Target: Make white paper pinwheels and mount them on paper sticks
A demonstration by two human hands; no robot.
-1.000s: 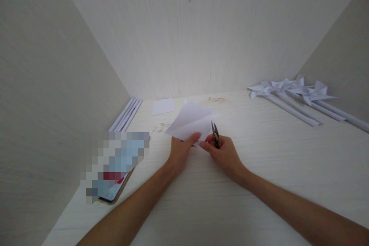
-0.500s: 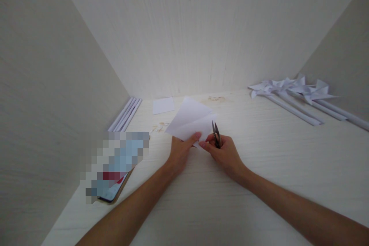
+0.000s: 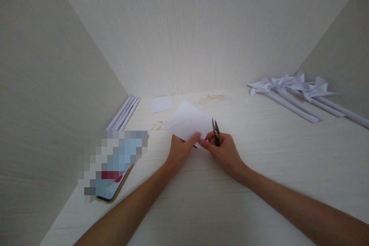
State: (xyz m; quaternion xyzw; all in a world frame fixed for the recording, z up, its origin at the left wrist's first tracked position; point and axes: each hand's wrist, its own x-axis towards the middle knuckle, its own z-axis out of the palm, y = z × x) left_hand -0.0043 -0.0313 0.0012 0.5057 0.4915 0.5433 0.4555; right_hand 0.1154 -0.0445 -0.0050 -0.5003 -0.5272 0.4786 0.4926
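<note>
Our left hand (image 3: 179,150) pinches the folded paper (image 3: 188,123) at its near corner, just above the tabletop (image 3: 259,150); our right hand (image 3: 223,152) grips the small snips (image 3: 215,132). Light, floppy paper: hold near the fold.

Folded sheet (image 3: 188,123): white paper, matt, smooth, one crisp crease. Snips (image 3: 216,132): dark metal blades, slight dull sheen. Tabletop (image 3: 259,169): pale wood-grain laminate, matt, fine linear texture; brownish rough-looking stains near the far edge (image 3: 211,98). Walls (image 3: 178,38): same pale grained finish, matt. Pinwheels (image 3: 288,84) at far right corner: white matt paper, rolled paper stems. Rolled tubes (image 3: 123,113) at far left corner: white paper, smooth. Small square (image 3: 162,104) by far edge: matt white paper. Phone (image 3: 111,190) at left edge: glossy glass screen, tan case edge, material unclear.
</note>
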